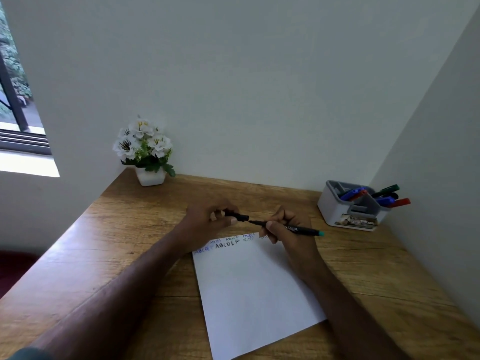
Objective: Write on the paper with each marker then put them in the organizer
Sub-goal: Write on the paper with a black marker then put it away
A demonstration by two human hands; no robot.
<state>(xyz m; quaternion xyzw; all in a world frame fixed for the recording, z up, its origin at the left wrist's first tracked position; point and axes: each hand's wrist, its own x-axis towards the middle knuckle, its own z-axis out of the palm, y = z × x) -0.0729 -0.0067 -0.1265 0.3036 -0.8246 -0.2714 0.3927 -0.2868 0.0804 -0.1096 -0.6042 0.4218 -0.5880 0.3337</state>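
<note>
A white sheet of paper [254, 292] lies on the wooden desk [124, 242], with several rows of letters written along its far edge. Above that edge my right hand [283, 229] grips a black marker [298, 228] with a teal end pointing right. My left hand [207, 222] pinches the marker's black cap [237, 216], a short gap away from the marker's tip. A grey and white organizer [335, 209] stands at the far right corner and holds several blue, red, green and black markers [384, 197].
A white pot of white flowers [145, 152] stands at the desk's far left corner. Walls close in the desk at the back and on the right. A window [15, 100] is on the left. The desk's left edge drops away.
</note>
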